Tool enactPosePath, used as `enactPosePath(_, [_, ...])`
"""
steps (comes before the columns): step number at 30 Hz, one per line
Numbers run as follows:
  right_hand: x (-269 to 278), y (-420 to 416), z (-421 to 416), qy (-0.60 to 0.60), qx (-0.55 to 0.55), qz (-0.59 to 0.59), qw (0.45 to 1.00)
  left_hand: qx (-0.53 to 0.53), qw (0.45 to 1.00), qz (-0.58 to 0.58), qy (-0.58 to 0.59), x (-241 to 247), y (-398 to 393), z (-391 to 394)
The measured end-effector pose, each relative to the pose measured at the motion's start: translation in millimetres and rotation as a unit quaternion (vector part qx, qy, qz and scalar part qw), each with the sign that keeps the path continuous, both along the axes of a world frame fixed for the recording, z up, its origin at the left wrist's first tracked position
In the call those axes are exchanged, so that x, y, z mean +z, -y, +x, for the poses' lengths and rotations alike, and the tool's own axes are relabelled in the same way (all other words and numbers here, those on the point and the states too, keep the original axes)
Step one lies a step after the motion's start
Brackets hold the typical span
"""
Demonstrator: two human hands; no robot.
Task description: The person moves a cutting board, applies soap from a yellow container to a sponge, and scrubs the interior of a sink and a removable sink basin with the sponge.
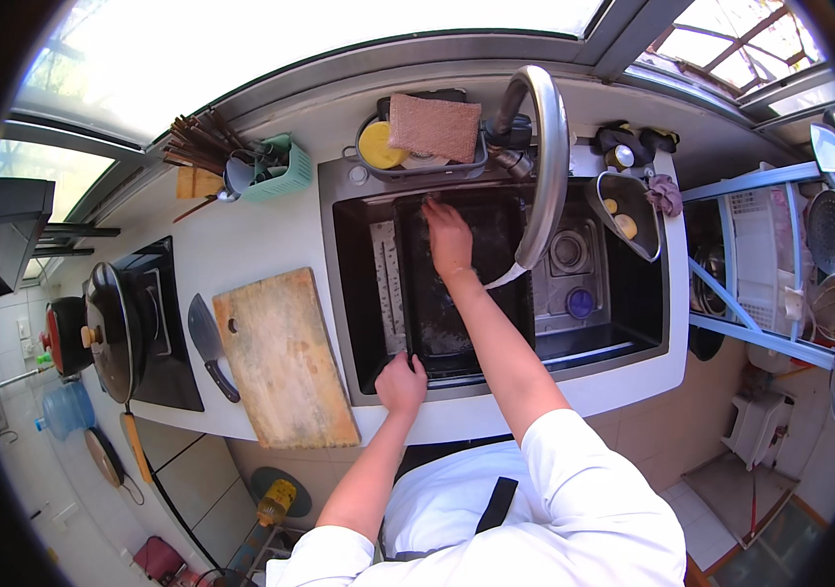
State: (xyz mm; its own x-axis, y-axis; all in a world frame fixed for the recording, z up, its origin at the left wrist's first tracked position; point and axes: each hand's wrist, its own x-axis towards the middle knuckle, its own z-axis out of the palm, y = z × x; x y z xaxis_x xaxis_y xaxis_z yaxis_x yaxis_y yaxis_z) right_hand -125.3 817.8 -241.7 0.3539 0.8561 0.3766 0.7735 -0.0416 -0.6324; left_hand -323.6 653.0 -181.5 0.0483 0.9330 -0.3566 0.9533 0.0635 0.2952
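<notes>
A dark rectangular tray (491, 220) lies in the black sink (359, 293), wet inside. Closed around its near left corner is my left hand (401, 381). My right hand (450, 238) reaches over the tray to its far left part, fingers bent down near the far rim; whether they hold anything is hidden. From the curved metal faucet (553, 169) water runs down beside my right forearm, partly behind it. To the right, the sink floor shows a drain (568, 249) and a round purple-blue object (580, 302).
A wooden cutting board (285, 359) and a cleaver (206, 337) lie left of the sink. Behind it stands a caddy (417, 173) with a pink sponge cloth (435, 126). A strainer basket (638, 238) hangs at the right corner. Farther left is a lidded pan (115, 330).
</notes>
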Motion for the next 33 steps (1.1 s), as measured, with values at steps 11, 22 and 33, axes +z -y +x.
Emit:
enactPosePath(11, [18.5,-7.2,-32.1,-0.125,0.040,-0.080,0.988,0.016,1.000,-0.004,-0.023,-0.1,-0.7,0.7])
enactPosePath(22, [33.3,167.0,28.7,-0.920,-0.147,0.041,0.360,-0.001,1.000,-0.004,-0.003,2.4,-0.9,0.5])
enactPosePath(33, [1.7,42.4,-29.9,-0.646,-0.086,-0.122,0.749,0.013,1.000,-0.014,-0.003,4.8,1.3,-0.3])
